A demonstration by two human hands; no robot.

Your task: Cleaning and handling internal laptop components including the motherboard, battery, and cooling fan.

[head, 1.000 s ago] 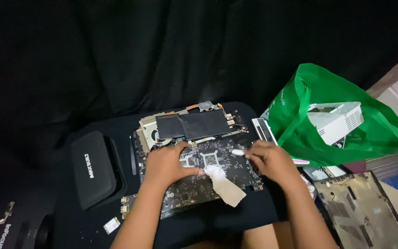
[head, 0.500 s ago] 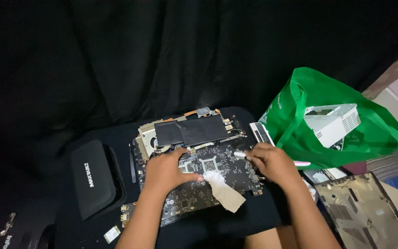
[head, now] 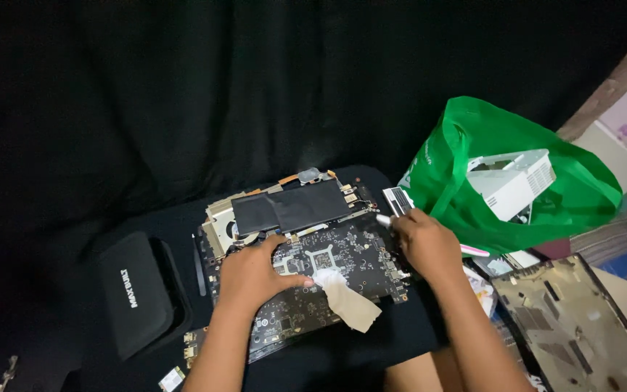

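Left hand point(head: 252, 276): fingers flat and spread, gripping nothing, thumb tip touching the white end of a folded wipe point(head: 346, 297). The palm presses on the circuit board point(head: 328, 272), which lies at the centre of the black cloth-covered surface point(head: 400, 334).

Right hand point(head: 426, 243): fingers closed around a thin white-tipped tool point(head: 384, 218); a pink length shows behind the wrist at 4 o'clock. The tip sits at the board's 2 o'clock corner.

Surroundings: dark flat module with copper piping point(head: 292, 207) at 12 o'clock of the board, touching it. Black zip case point(head: 136, 290) at 9 o'clock, apart. Green bag point(head: 502, 181) holding a white device point(head: 513, 181) at 2 o'clock. Open laptop base shell point(head: 575, 319) at 4 o'clock.

Hazards, as judged:
- Palm pressure on bare components may bend or contaminate them
- A tool slip at the corner may scratch traces or nick the connector there
- The loose wipe may snag on small parts if dragged
- The board rests on soft cloth, so it may shift under sideways force
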